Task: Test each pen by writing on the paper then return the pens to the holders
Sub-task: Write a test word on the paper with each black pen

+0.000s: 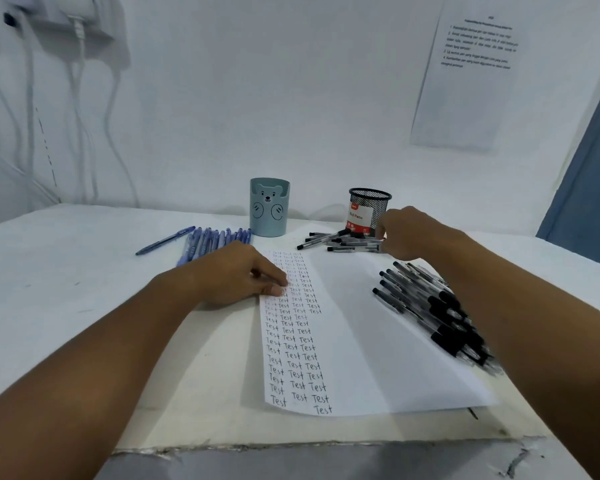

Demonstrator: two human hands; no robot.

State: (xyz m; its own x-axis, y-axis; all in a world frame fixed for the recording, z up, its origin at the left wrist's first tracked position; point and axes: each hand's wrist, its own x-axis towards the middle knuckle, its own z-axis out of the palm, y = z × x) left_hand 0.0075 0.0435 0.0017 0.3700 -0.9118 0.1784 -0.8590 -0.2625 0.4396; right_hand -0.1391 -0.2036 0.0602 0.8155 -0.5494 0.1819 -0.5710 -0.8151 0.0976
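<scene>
white desk (66,271): left hand (236,275) flat on paper (354,341), right hand (406,233) fingers pinching black pens (347,241).

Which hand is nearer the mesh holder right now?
Right. The right hand is just in front of the mesh holder, its fingers at the black pens lying at its base. The left hand rests on the paper, well to the holder's left and nearer the person.
</scene>
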